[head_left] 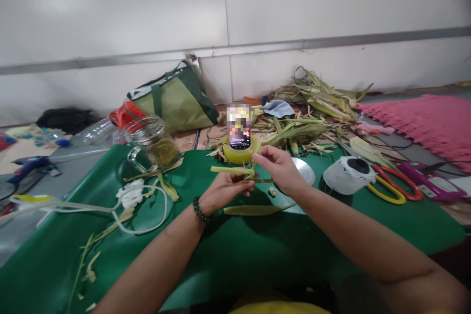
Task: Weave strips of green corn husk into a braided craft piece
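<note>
My left hand [224,191] and my right hand [280,169] meet above the green mat [228,250], both pinched on a pale green corn husk strip [231,170] that sticks out to the left. My left wrist wears a dark bead bracelet [199,210]. A longer husk strip [253,210] lies flat on the mat just below my hands. Behind them a phone [239,130] leans upright in a yellow tape roll [241,155].
A glass mug [150,143] stands at the back left beside a green bag [176,98]. White cord [140,206] and husk scraps lie left. A corn husk pile [312,108], a white roll [348,174], scissors [393,186] and pink fabric [427,122] lie right.
</note>
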{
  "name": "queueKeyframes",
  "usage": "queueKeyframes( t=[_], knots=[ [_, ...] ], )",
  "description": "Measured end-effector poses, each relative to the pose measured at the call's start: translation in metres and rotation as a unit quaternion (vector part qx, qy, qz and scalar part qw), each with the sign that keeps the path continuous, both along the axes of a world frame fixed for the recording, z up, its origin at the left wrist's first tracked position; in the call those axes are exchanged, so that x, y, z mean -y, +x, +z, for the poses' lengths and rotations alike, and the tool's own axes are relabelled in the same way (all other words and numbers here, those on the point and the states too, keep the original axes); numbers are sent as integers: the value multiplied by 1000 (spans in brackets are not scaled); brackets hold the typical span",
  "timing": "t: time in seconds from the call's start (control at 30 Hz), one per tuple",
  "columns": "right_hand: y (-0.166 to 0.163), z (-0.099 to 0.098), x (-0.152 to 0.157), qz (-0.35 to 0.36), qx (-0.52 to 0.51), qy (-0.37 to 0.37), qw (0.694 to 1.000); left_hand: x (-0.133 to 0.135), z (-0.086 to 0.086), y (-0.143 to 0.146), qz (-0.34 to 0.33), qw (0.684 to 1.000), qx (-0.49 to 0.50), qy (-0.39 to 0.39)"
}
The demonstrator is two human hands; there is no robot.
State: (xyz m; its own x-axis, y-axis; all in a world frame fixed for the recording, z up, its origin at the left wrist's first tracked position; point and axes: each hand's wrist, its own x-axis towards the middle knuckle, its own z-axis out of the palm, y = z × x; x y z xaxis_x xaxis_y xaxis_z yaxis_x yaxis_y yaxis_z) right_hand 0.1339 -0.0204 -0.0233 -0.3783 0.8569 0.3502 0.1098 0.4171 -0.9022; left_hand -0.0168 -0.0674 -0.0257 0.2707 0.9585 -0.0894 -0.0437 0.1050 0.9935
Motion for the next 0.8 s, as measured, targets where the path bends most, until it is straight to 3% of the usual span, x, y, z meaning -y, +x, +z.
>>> queueKeyframes(
  t=[0.1,0.2,0.3,0.43,0.6,0.8],
  knots=[
    [-1,0,3,-73,141,66,985,1,2,0,19,999,24,-21],
    [-3,3,8,-132,345,124,921,2,2,1,27,999,42,-16],
    [-3,6,8,-140,428,156,879,3,3,1,3,999,40,-20],
    [2,8,4,-157,420,189,874,4,7,-4,-25,999,-3,-37],
    [9,8,-2,-175,381,205,884,4,8,-12,-15,999,-13,-27],
    [23,7,-23,-226,322,218,893,6,15,-27,-106,993,-23,-42]
  ],
)
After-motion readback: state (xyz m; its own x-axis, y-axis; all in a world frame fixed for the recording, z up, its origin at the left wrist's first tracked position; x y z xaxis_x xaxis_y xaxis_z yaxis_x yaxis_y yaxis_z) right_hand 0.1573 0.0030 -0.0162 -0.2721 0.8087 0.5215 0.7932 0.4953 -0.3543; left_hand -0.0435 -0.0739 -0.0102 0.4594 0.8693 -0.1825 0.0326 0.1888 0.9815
